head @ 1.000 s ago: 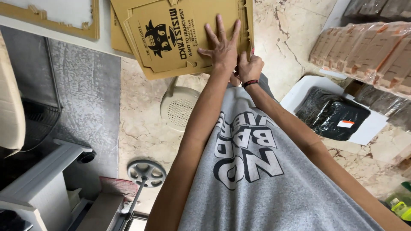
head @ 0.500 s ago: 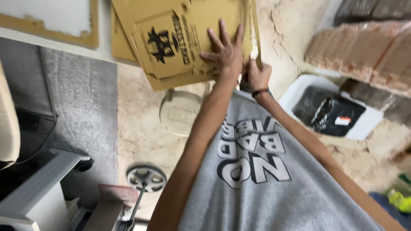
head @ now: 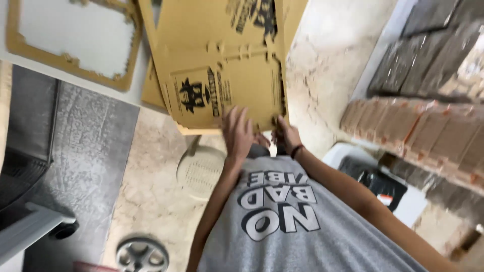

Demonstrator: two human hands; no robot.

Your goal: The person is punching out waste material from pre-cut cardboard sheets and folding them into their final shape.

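Hands [head: 259,135] on cardboard sheet [head: 222,75]
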